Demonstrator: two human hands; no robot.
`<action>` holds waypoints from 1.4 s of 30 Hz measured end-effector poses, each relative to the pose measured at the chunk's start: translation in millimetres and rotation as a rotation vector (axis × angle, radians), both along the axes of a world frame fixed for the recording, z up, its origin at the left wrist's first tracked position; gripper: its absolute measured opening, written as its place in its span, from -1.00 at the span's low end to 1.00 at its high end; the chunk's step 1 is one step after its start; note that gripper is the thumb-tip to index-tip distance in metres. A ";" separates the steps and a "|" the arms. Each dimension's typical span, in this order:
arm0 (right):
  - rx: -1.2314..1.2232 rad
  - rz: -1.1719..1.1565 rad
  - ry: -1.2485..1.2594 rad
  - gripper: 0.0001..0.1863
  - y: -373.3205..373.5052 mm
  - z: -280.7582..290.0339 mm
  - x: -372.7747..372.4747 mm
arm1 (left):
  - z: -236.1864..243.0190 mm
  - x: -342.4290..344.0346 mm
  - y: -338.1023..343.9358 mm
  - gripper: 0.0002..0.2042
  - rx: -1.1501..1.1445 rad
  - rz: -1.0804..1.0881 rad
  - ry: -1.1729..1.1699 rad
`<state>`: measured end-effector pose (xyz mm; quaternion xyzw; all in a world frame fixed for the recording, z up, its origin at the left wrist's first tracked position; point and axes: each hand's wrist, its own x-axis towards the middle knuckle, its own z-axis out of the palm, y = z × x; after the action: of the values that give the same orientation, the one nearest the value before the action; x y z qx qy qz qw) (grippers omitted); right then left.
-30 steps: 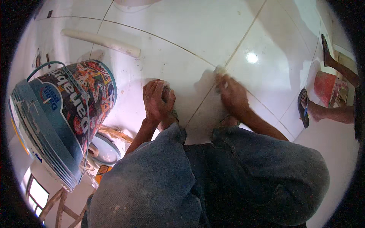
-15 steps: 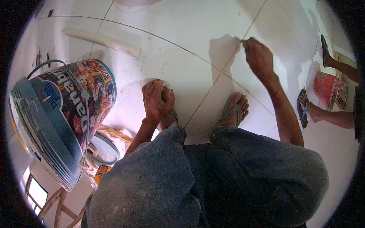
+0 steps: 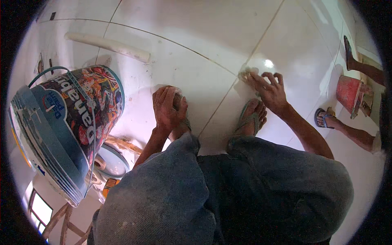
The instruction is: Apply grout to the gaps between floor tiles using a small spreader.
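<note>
Glossy white tiled floor [image 3: 196, 36], crossed by thin dark grout lines meeting near the middle. Lying on it at upper left, a pale pipe length [image 3: 108, 45], well apart from a colourful printed bucket [image 3: 67, 122] with a blue rim and wire handle at the left. Near the line crossing, a small pale rag [image 3: 246, 74] pressed flat under the right hand [image 3: 269, 90]; left hand [image 3: 167, 107] resting on the tile nearer the bucket. Sandalled foot [image 3: 251, 118] planted just below the rag. At far right, a red container [image 3: 350, 94] beside another person's sandalled foot [image 3: 324, 118].
</note>
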<state>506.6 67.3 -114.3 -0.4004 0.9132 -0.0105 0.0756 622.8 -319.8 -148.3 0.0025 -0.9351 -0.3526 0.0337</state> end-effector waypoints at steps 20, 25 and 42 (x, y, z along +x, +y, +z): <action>-0.111 0.264 -0.025 -0.43 -33.3 18.7 -72.2 | -5.7 2.4 1.9 -0.66 -0.043 0.029 -0.055; 0.014 0.423 -0.220 -0.49 -21.3 31.7 -68.4 | -10.0 4.7 2.2 -0.68 -0.064 0.050 -0.043; -0.012 0.290 -0.094 -0.47 -25.4 25.2 -93.8 | 0.8 -3.4 2.9 -0.69 -0.034 0.001 0.006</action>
<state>412.8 41.8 -89.1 -0.5277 0.8410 -0.0236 0.1167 619.3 -316.9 -147.5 0.0016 -0.9409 -0.3367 0.0368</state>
